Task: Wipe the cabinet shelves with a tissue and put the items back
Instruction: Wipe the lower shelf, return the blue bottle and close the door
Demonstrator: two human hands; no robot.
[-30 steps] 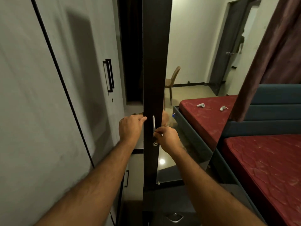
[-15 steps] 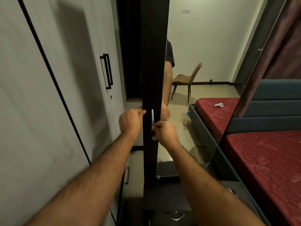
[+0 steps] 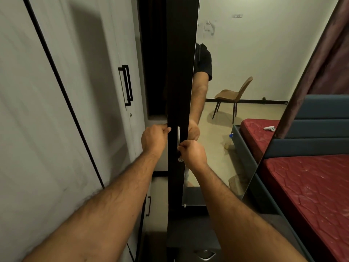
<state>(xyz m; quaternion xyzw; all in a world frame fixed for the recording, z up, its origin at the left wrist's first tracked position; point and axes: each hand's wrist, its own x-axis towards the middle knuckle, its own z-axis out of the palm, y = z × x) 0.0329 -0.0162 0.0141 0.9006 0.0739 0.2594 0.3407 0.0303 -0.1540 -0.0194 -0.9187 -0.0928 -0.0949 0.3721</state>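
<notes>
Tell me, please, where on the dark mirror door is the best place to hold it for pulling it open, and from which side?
Probably the slim metal handle on the door. It stands upright as a vertical bar, so fingers wrap it from the mirror side. The right hand already pinches its lower end, just above the keyhole. The left hand grips the door's free edge from the cabinet side, which steadies it.

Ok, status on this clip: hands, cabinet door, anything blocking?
Left hand grips the dark door's edge. Right hand pinches the metal handle low down. Door ajar, mirror on its face. No tissue in sight; nothing blocking.
</notes>
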